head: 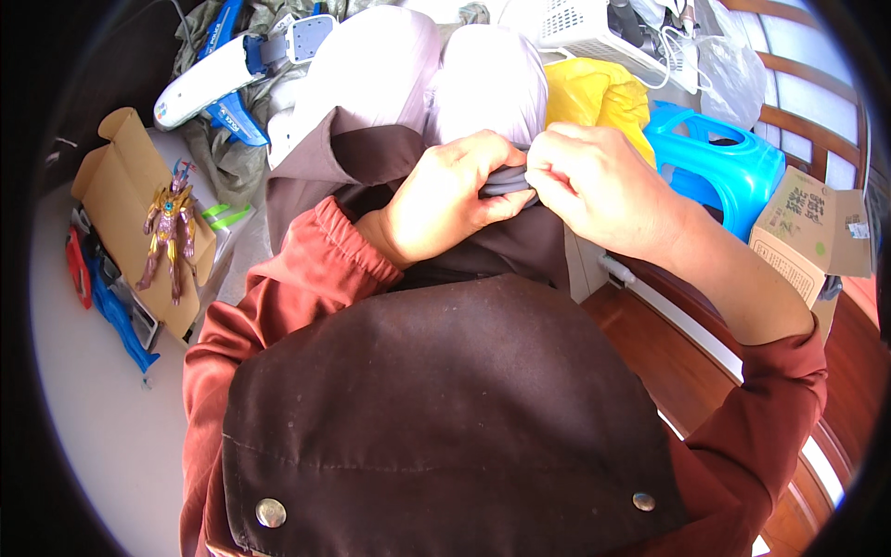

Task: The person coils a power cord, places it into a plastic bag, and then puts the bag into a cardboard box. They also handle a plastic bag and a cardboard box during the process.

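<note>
A coiled grey cable (505,182) lies bundled between my hands above my lap. My left hand (452,191) grips the coil, its thumb below and fingers above. At the coil's right end, the fingertips of my right hand (592,181) are pinched together; whatever is between them is hidden. Beneath the hands lies dark brown cloth (306,188), and a dark brown apron (445,404) with metal snaps covers my front. Just beyond are my knees in pale, overexposed fabric (487,83).
On the left lie a toy figure (169,237) on an open cardboard box (111,174) and a white-blue toy plane (209,83). To the right are a yellow plastic bag (592,90), a blue plastic stool (745,160), a cardboard carton (793,230) and a white basket (578,28).
</note>
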The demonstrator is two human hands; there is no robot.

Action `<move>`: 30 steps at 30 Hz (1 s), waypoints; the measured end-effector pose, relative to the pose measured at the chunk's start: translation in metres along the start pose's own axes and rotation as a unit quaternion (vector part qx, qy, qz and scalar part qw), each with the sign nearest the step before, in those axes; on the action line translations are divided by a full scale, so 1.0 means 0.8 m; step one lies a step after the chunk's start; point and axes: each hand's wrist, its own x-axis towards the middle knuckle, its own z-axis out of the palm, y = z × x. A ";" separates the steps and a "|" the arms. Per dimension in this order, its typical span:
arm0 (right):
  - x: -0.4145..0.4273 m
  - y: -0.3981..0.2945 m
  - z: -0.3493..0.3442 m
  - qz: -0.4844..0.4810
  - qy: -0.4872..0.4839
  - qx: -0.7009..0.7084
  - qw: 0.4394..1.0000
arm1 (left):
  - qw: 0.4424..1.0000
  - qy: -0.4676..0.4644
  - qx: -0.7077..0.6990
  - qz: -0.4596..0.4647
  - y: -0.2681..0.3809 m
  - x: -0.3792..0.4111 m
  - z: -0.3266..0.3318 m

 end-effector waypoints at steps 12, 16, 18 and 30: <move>-0.005 -0.027 -0.011 0.446 -0.037 0.445 0.776 | 0.999 -0.009 0.027 0.033 -0.002 -0.003 -0.003; -0.015 0.012 -0.006 -0.108 0.098 -0.076 0.986 | 0.999 0.001 -0.038 -0.012 -0.002 -0.005 -0.006; -0.011 0.008 -0.009 -0.192 0.056 -0.137 0.970 | 0.998 0.004 -0.055 -0.019 -0.002 -0.006 -0.006; 0.012 -0.007 -0.011 -0.142 -0.028 -0.152 0.978 | 0.997 -0.025 -0.051 -0.050 0.001 -0.003 -0.004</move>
